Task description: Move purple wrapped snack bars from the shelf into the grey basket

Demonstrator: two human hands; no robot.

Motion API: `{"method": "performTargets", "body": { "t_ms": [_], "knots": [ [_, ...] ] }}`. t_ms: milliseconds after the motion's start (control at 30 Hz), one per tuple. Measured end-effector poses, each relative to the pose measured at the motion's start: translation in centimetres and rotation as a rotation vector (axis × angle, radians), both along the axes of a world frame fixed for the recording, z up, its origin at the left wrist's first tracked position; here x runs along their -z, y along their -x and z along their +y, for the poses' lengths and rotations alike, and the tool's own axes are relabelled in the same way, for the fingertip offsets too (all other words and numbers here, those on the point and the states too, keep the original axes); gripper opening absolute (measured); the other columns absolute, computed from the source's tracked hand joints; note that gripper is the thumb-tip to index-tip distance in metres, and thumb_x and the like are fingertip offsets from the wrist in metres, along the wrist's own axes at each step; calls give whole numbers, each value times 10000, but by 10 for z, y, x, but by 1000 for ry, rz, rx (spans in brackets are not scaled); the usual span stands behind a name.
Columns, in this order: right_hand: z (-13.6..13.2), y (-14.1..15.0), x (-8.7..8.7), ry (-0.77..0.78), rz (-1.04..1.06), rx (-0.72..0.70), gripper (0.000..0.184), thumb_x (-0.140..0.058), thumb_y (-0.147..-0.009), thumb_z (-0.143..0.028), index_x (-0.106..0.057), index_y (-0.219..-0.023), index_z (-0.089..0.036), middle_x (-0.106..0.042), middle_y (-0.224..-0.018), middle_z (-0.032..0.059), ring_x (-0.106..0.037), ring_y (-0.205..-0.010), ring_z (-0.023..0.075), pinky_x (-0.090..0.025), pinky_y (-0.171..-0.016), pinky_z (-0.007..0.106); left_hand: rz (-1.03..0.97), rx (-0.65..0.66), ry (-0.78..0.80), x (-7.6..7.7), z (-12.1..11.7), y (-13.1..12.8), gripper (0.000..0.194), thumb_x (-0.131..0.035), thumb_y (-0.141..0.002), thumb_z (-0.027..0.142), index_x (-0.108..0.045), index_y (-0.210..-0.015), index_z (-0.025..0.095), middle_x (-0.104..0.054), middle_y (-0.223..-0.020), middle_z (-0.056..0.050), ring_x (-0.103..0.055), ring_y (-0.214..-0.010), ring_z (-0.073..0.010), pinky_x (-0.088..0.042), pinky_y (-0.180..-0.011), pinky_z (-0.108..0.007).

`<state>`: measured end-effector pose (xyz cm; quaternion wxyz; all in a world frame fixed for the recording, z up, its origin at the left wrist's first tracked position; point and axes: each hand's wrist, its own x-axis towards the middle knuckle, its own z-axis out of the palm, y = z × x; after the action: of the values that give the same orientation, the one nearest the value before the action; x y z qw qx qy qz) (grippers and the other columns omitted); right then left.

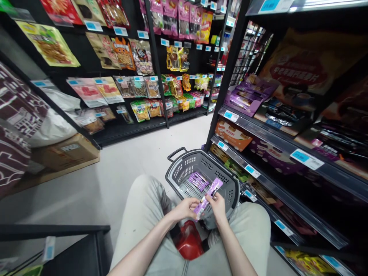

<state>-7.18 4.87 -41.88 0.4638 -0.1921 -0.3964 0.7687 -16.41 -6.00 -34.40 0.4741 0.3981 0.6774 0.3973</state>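
Observation:
A long, narrow purple stick packet is held at a slant over the near part of a grey shopping basket. My left hand grips its lower end, fingers closed around the edge. Higher up the packet, my right hand pinches it between thumb and fingers. Several similar purple stick packets lie together on the basket's floor. The basket stands on the floor in front of my knees, its handle at the far left.
Shelves rise close on my right, with an open purple display box and orange cartons. Hanging snack bags cover the wall rack ahead. A cardboard box sits at left; something red is beneath me.

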Motion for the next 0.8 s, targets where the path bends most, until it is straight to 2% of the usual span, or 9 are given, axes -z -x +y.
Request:
{"method": "performTargets", "body": {
  "t_ms": [200,400,533,800],
  "knots": [
    [18,-7,10,142,-13,127,430,-721,-565,-528,-631,-652,-116,-640,-585,56,-563,-548,178,-422,-546,273,32,124,86,0,-2,-6,513,-825,-439,209,-636,-907,117,-679,-800,-66,-649,-720,-182,-477,-659,-257],
    [23,-20,1,311,111,120,473,-714,-540,-598,-605,-601,-142,-608,-533,23,-548,-474,162,-417,-501,274,32,213,131,-5,-3,-8,623,-828,-438,213,-648,-1030,143,-697,-848,-70,-651,-774,-195,-479,-685,-256],
    [26,-28,-3,405,187,116,454,-759,-506,-551,-590,-622,-145,-610,-556,-2,-552,-474,148,-422,-493,264,-15,185,150,-9,-5,-8,597,-806,-497,247,-650,-1066,154,-701,-816,-66,-649,-748,-191,-499,-686,-277],
    [32,-29,-4,390,158,161,465,-771,-455,-542,-594,-599,-136,-615,-546,11,-555,-501,155,-446,-531,281,-117,170,148,-15,-7,-11,536,-799,-530,252,-660,-1037,147,-693,-859,-75,-657,-799,-199,-528,-691,-281]
  ]
}}
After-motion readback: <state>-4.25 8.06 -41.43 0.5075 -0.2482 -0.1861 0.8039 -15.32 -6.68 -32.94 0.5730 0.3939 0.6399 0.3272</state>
